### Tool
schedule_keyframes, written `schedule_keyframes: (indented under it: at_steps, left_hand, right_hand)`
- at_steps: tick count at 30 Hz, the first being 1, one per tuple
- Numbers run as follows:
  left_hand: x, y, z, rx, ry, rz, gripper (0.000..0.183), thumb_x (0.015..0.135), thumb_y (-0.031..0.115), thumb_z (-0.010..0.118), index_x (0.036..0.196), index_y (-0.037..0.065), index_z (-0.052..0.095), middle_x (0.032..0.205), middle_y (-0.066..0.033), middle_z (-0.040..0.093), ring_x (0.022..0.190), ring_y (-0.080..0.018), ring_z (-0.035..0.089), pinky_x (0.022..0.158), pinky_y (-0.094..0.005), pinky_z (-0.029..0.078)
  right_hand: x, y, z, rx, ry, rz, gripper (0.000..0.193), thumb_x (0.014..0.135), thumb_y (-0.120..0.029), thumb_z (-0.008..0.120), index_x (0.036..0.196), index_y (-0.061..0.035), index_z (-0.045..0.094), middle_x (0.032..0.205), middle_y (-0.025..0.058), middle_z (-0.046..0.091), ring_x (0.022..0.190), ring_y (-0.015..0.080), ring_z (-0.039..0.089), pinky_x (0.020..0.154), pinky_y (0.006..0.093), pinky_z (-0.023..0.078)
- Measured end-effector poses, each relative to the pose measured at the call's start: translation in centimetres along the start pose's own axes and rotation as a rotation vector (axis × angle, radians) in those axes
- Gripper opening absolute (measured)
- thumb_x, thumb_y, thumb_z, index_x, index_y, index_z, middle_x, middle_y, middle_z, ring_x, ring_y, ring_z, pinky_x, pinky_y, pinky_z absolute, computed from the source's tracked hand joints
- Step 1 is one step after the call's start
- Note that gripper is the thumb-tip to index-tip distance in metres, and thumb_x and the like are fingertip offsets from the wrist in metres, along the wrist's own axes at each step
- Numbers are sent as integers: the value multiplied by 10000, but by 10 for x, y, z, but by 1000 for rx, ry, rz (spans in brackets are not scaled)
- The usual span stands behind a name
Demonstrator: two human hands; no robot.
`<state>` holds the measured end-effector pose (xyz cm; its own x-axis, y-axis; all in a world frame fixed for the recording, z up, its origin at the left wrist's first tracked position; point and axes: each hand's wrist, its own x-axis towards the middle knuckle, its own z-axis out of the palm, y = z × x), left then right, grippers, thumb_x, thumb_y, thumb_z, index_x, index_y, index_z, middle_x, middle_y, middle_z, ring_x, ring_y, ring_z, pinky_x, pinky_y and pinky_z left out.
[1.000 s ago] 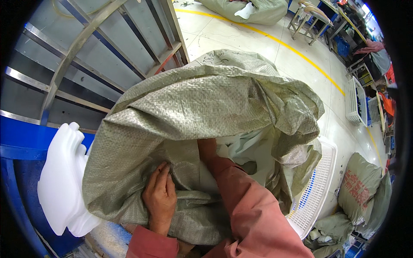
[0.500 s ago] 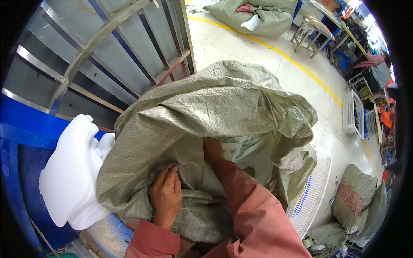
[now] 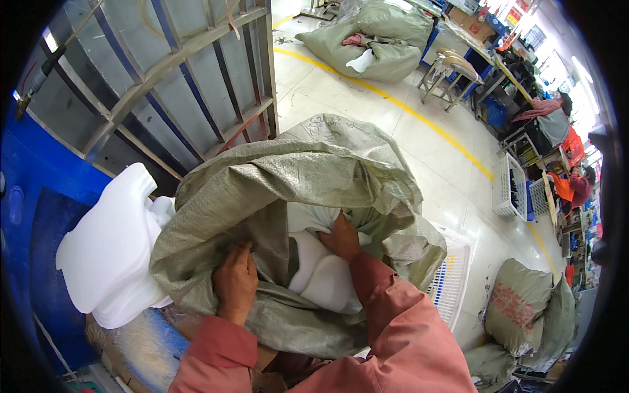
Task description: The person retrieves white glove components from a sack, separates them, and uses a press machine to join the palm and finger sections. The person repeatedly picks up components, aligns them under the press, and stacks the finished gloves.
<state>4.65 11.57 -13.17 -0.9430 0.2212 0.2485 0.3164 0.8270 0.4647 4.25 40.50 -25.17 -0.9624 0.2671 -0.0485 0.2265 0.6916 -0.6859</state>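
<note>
The left hand [image 3: 236, 283] grips the rim of a grey-green woven plastic sack [image 3: 295, 177], fingers closed on its fabric. The right hand [image 3: 341, 237] reaches inside the sack's mouth, fingers curled onto a white moulded foam piece [image 3: 324, 278] lying just below them. More white foam [image 3: 111, 249] sits left of the sack.

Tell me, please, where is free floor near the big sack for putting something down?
The pale floor is bare between the green woven sack, the yellow line and the metal frame. It is crowded at the white basket and around the left hand and right hand at the sack's mouth.
</note>
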Motion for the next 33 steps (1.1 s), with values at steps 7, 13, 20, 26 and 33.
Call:
schedule_keyframes:
  at_steps: [7,13,20,26,33]
  left_hand:
    - [7,0,-4,16,2,-5,263,964,107,618,1179,22,743,1137,-189,736,956,-390,723,799,-453,597]
    - [2,-2,-1,-83,8,-13,289,989,101,589,1235,14,712,1175,-221,715,996,-438,692,848,-485,559]
    - [3,-8,2,-109,-40,-27,292,992,114,585,1243,33,709,1202,-200,709,1046,-413,685,879,-481,560]
    - [10,30,-22,-185,19,168,291,948,104,644,1221,25,707,1172,-180,707,1002,-407,692,848,-474,576]
    - [8,107,-88,-1050,-404,-122,674,959,173,737,1526,-39,443,1490,-260,535,1371,-339,549,1082,-417,487]
  right_hand:
    - [-3,-3,-37,-8,189,35,933,752,-274,882,1486,33,396,1271,278,660,1170,431,657,1012,455,527]
    - [-14,22,-73,489,107,44,894,816,-208,841,1526,22,349,1411,210,564,1326,322,556,1126,406,436]
    - [-29,16,-89,579,134,43,678,834,-112,846,1399,35,502,1259,159,681,1147,245,668,981,383,548]
    - [-58,-25,-134,382,68,-6,707,837,-141,837,1423,51,492,1266,170,680,1150,261,671,988,389,546]
    - [-117,-57,-183,601,-262,84,692,845,-162,805,1437,52,518,1261,138,699,1148,219,672,1023,369,533]
